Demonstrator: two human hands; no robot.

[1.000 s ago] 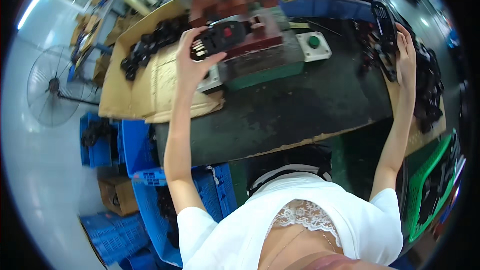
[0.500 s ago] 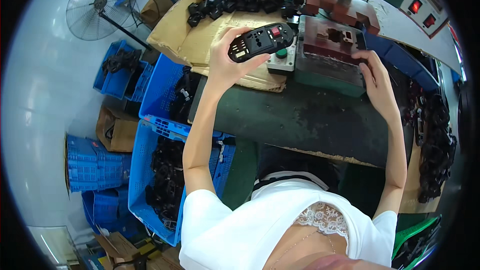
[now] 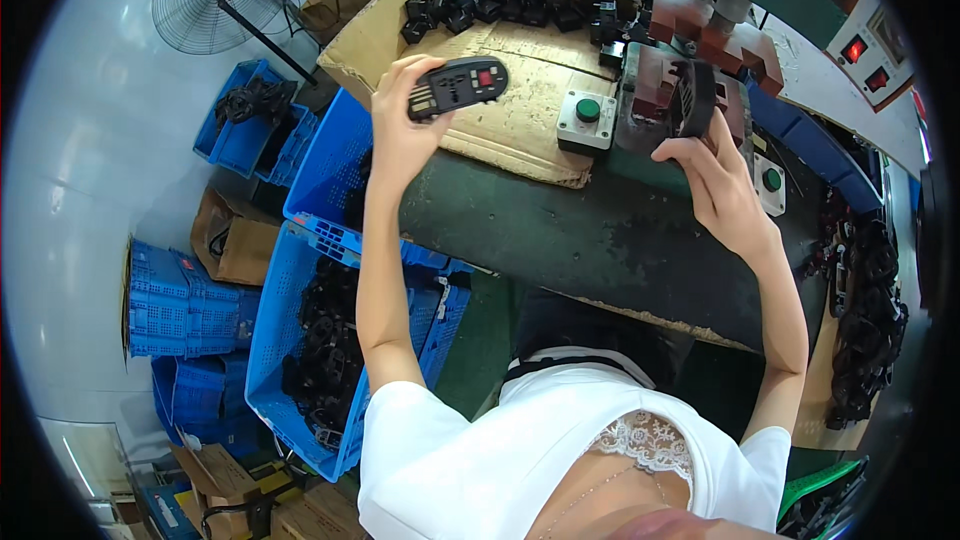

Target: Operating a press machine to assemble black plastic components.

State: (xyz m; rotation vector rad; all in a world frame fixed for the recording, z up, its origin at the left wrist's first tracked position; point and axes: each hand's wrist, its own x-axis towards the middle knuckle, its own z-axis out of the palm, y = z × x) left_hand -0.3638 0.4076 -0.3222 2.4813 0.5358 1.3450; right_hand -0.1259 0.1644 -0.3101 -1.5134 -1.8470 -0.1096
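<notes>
1. Left fingers (image 3: 398, 78) clamp our black oval plastic socket (image 3: 458, 87) over tan cardboard (image 3: 515, 45), probably for clearance.
2. Right fingers (image 3: 721, 138) pinch our curved black plastic shell (image 3: 697, 95) edge-on by the dark-red block (image 3: 648, 85), control maybe.

The scene is lit in bright, cool white, with soft glare thrown back by the pale wall (image 3: 90, 190) and detail nearly washed out on the white shirt (image 3: 560, 440), while the space beneath the table (image 3: 520, 225) is sunk in shadow. The black casing (image 3: 458, 88) is rendered crisply, and the upper rocker switch (image 3: 854, 49) is seen glowing red. Toward the rim, edges are bent, detail is softened, and the corners are swallowed by black.
</notes>
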